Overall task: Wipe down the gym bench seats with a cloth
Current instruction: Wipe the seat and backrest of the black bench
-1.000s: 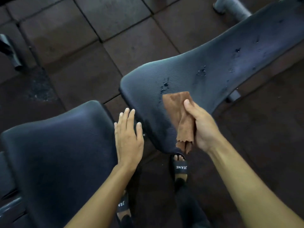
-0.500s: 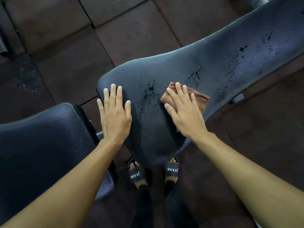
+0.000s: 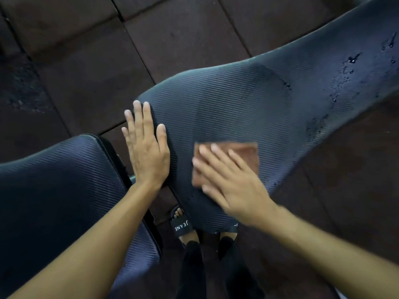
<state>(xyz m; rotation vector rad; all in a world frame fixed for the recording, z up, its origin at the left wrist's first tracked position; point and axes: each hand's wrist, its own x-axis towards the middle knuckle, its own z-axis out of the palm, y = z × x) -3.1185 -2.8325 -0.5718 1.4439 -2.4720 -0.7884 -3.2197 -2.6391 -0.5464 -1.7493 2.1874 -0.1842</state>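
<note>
- Hands first: the right hand (image 3: 232, 182) lies flat with fingers spread on a brown cloth (image 3: 244, 156), pressing it onto the long bench pad (image 3: 237, 100) at centre frame. It pins the cloth under the palm and fingers instead of clenching it. Hand and cloth are both blurred.
- Cloth position: it sits on the near, narrow end of the long pad, just right of centre. Its upper right corner shows bare past the fingertips.
- Left hand (image 3: 146, 147): open and flat, fingers straight and close together, holding nothing. It rests on the left edge of the long pad, with the outer fingers reaching over the floor gap beside it.
- Long bench pad: dark, ribbed, running from lower centre up to the upper right corner of the frame. Water droplets (image 3: 336, 83) speckle its right part, well apart from the cloth. The area just above the cloth shows a dull patch without beads.
- Second bench pad (image 3: 64, 190): same dark ribbed cover, filling the lower left of the frame, separate from the long pad. The left forearm crosses above it.
- Floor (image 3: 86, 61): dark square tiles with visible seams across the upper left.
- Feet: two black slide sandals (image 3: 182, 226) at lower centre, beneath the near tip of the long pad. The left one reads "JEANE"; the right one is mostly hidden by the pad.
</note>
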